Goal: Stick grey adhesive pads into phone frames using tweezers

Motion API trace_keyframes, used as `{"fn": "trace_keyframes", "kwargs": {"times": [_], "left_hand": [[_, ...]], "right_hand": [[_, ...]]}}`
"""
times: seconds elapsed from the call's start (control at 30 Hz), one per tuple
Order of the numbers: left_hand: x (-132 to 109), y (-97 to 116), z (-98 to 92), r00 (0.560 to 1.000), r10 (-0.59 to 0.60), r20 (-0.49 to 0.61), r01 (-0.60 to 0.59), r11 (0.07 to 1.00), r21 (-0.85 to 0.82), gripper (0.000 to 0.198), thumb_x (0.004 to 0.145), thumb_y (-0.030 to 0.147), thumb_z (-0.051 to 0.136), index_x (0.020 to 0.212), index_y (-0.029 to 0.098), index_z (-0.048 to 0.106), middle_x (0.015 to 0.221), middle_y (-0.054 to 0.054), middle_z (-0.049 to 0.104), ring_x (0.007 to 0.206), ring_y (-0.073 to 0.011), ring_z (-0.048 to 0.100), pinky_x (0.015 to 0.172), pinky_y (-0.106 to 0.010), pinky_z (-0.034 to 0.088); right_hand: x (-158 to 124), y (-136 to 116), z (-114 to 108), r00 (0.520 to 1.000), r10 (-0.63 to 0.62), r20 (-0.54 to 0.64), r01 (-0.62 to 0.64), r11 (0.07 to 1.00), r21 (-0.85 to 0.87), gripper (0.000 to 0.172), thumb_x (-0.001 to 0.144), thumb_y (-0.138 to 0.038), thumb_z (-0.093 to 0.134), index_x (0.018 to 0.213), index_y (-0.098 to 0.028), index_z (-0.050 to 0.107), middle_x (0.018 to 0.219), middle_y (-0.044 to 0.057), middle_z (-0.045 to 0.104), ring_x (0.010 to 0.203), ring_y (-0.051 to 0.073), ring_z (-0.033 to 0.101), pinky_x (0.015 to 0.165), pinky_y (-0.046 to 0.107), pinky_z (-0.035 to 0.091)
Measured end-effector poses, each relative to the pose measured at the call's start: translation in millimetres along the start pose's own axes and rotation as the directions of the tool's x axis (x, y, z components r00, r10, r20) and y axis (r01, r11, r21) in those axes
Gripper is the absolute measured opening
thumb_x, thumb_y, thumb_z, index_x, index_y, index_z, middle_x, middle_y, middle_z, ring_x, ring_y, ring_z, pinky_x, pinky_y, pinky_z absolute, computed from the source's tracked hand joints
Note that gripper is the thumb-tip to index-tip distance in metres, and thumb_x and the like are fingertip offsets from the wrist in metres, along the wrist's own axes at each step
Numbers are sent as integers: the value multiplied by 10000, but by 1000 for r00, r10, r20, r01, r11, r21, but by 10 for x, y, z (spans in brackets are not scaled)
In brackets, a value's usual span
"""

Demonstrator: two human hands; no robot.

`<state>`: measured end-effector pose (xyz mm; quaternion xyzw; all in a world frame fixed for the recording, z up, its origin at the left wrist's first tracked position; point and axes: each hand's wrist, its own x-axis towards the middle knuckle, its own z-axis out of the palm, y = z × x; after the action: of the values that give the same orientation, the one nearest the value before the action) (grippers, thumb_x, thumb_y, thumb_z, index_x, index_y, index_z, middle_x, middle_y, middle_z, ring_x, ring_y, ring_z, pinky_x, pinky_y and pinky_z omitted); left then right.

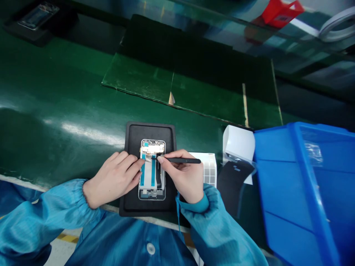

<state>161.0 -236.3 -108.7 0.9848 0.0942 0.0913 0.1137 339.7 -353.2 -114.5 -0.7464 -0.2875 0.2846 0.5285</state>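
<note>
An open smartphone frame [152, 170] lies upright on a black rubber work mat [149, 133], its circuit board showing at the top and teal strips running lengthwise below. My left hand [113, 179] comes in from the left, with its fingertips on the phone's left side and a silvery film strip [147, 158]. My right hand [180, 173] grips a slim black stylus-like tool [184, 160], whose tip touches the phone near the film. The fingers hide part of the phone's middle.
A white label sheet [208, 168] and a white carton [238, 143] sit to the right, beside a black sheet [234, 181]. A blue plastic bin [299, 192] fills the right side. A dark green board [191, 85] lies on the green bench [55, 85] beyond the mat.
</note>
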Motion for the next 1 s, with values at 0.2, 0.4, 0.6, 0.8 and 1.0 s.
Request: {"fn": "trace_keyframes", "kwargs": {"times": [0.2,0.4,0.6,0.8,1.0], "left_hand": [[0,1,7,1000,-1,6,1,1000,2,306,962,253,499,1206,92,589,1002,-105,637,841,-229,540,727,-389,467],[3,7,11,1000,-7,6,7,1000,-11,302,954,244,517,1202,89,591,993,-97,634,841,-231,535,715,-394,468],[1,2,9,1000,-8,4,8,1000,-11,298,955,238,516,1200,86,589,992,-97,632,837,-230,531,715,-392,465],[-4,-5,20,1000,-7,26,7,1000,-9,315,959,253,504,1220,95,584,1008,-107,637,848,-234,540,730,-394,465],[-1,-3,11,1000,-11,13,11,1000,-6,311,957,251,500,1213,99,593,995,-112,644,837,-232,550,722,-391,471]], "right_hand": [[24,-20,2,999,35,10,-35,999,8,202,741,-340,820,757,-196,680,664,19,707,562,165,659,516,273,550],[44,-6,-5,999,38,21,-38,999,10,201,731,-329,830,759,-193,685,669,16,703,550,150,638,503,255,528],[51,-31,5,999,43,21,-43,999,-1,187,729,-308,831,755,-191,687,677,14,709,562,150,653,516,251,538],[53,-28,4,999,31,22,-31,999,-23,192,737,-328,820,754,-193,685,674,20,713,561,161,662,510,263,549],[49,-13,-13,999,32,27,-31,999,-24,193,737,-334,822,763,-198,689,679,18,712,559,159,657,507,265,548]]}}
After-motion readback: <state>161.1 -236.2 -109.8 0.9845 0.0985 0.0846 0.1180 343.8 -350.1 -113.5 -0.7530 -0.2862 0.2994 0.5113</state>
